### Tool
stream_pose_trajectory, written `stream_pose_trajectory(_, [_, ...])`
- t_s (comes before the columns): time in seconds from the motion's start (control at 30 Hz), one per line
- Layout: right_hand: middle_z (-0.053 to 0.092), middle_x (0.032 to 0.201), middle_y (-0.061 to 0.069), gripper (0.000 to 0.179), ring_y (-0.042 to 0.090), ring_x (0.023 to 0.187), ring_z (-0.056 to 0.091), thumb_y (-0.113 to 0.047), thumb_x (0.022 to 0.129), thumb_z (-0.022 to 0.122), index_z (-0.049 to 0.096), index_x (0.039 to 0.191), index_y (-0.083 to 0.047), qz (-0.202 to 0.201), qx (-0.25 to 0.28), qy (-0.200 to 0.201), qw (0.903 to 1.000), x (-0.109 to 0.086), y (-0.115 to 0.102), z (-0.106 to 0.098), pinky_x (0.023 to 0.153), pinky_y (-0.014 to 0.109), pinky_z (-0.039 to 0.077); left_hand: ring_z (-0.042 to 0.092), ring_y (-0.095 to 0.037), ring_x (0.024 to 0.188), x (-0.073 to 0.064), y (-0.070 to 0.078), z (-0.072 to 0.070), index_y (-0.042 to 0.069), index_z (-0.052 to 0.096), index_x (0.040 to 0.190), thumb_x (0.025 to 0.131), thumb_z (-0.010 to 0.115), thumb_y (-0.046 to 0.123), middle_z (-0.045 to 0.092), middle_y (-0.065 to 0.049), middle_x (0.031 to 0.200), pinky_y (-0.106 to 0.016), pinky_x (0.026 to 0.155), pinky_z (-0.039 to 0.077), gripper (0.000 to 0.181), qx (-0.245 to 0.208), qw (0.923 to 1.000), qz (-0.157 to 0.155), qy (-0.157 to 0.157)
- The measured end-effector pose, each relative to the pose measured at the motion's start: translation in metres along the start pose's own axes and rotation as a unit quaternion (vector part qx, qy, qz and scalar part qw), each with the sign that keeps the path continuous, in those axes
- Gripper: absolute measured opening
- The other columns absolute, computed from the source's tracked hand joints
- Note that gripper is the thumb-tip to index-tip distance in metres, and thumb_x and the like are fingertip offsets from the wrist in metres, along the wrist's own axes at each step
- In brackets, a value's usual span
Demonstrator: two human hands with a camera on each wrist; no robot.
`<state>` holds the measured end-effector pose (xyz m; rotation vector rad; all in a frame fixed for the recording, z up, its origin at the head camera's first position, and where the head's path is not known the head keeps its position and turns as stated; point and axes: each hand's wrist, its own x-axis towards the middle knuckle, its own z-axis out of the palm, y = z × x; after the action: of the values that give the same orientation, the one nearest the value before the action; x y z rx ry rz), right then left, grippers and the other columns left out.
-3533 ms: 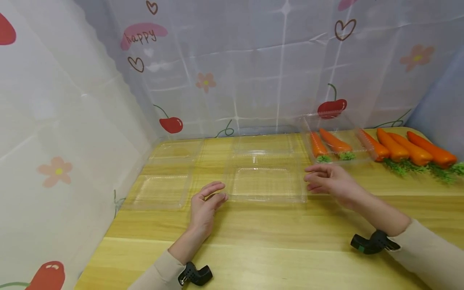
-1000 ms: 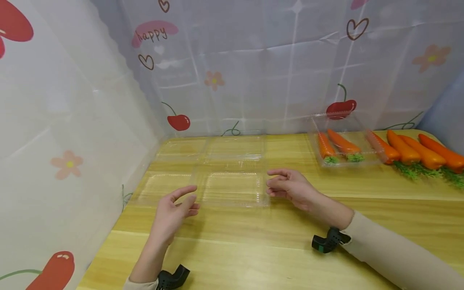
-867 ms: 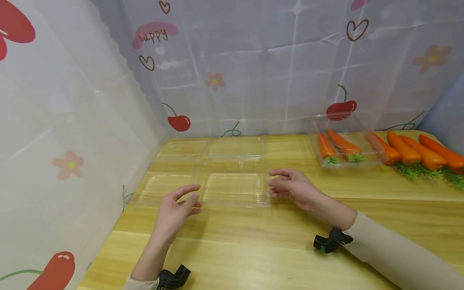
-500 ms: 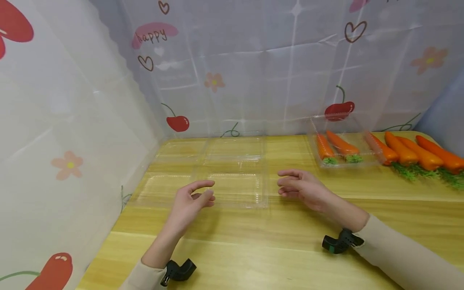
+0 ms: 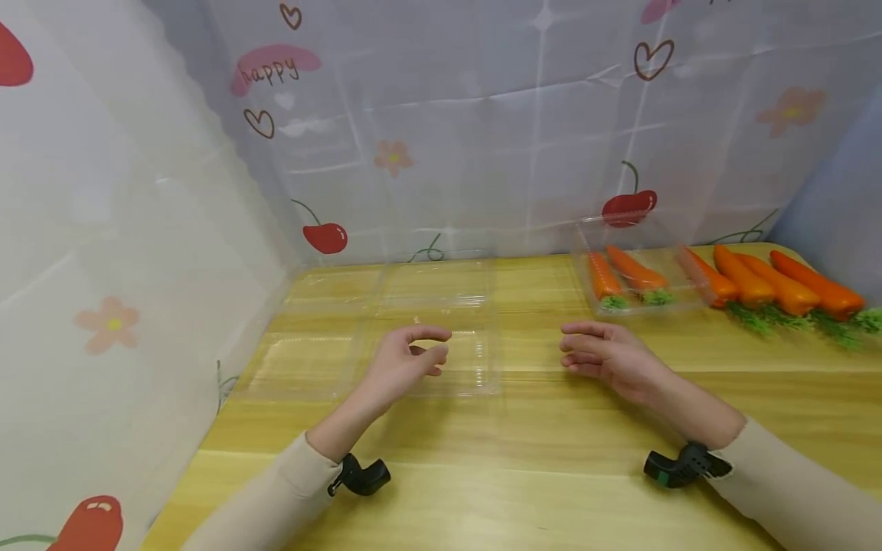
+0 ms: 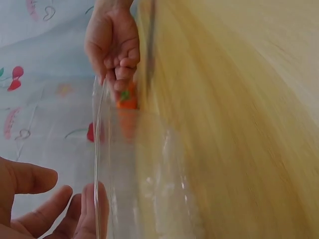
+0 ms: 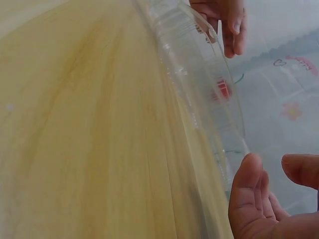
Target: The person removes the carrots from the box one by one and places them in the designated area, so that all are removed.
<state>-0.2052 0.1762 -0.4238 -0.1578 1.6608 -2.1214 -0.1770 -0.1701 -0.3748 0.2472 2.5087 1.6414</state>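
Lying: clear container (image 5: 471, 360) | under left grip (image 5: 405, 361), loose | left of right grip (image 5: 615, 358), loose

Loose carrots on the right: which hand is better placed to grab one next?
The right hand, I'd judge: it is nearer the loose carrots and appears to hold nothing. The left hand is farther off, at the clear container, and would likely have to cross past the right.

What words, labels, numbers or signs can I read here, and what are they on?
"happy": on a pink patch of the backdrop.
Marks cut off at the head view's top edge, same backdrop: unreadable.
Small writing on it in both wrist views: too blurred.
I see none on the clear containers or carrots.
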Motion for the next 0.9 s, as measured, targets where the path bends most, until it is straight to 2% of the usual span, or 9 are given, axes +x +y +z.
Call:
stream_pose_trajectory(0.17, [0.072, 0.102, 0.001, 0.013, 0.015, 0.09, 0.074, -0.012, 0.105, 0.06, 0.066, 0.116, -0.013, 0.004, 0.026, 0.019, 0.9995, -0.007, 0.001, -0.01, 0.084, 0.028, 0.063, 0.07, -0.043, 0.108, 0.011, 0.01, 0.012, 0.008, 0.072, 0.126, 0.099, 0.065, 0.012, 0.065, -0.018, 0.135, -0.045, 0.087, 0.064, 0.028, -0.03, 0.998, -0.009, -0.054])
stream_pose_trajectory(0.3, [0.073, 0.1, -0.001, 0.012, 0.014, 0.089, 0.073, -0.013, 0.104, 0.061, 0.071, 0.107, -0.018, 0.006, 0.049, 0.034, 0.9982, -0.011, -0.001, -0.022, 0.083, 0.027, 0.063, 0.069, -0.044, 0.111, 0.023, 0.021, 0.022, 0.007, 0.07, 0.127, 0.1, 0.065, 0.013, 0.066, -0.014, 0.134, -0.045, 0.092, 0.062, 0.027, -0.061, 0.9953, -0.024, -0.072])
stream_pose_trajectory(0.47, [0.072, 0.098, -0.001, 0.014, 0.014, 0.088, 0.073, -0.014, 0.105, 0.059, 0.072, 0.104, -0.017, 0.003, 0.068, 0.056, 0.9961, -0.016, -0.003, -0.038, 0.082, 0.026, 0.063, 0.064, -0.044, 0.119, 0.049, 0.033, 0.036, 0.003, 0.068, 0.128, 0.101, 0.064, 0.01, 0.064, -0.012, 0.134, -0.038, 0.095, 0.061, 0.028, -0.121, 0.987, -0.046, -0.095])
stream_pose_trajectory(0.73, [0.073, 0.097, 0.001, 0.015, 0.015, 0.089, 0.073, -0.014, 0.106, 0.058, 0.073, 0.103, -0.016, -0.008, 0.09, 0.067, 0.9936, -0.02, -0.004, -0.053, 0.083, 0.028, 0.063, 0.069, -0.026, 0.107, 0.083, 0.043, 0.056, 0.004, 0.068, 0.128, 0.101, 0.065, 0.011, 0.065, -0.015, 0.133, -0.036, 0.094, 0.062, 0.028, -0.122, 0.9848, -0.053, -0.112])
stream_pose_trajectory(0.9, [0.073, 0.096, 0.001, 0.022, 0.015, 0.09, 0.073, -0.014, 0.107, 0.054, 0.076, 0.103, -0.016, -0.023, 0.123, 0.06, 0.9903, -0.027, -0.005, -0.063, 0.084, 0.028, 0.063, 0.07, -0.025, 0.107, 0.105, 0.058, 0.074, 0.007, 0.069, 0.128, 0.101, 0.066, 0.014, 0.067, -0.011, 0.132, -0.036, 0.093, 0.062, 0.028, -0.11, 0.9856, -0.054, -0.116])
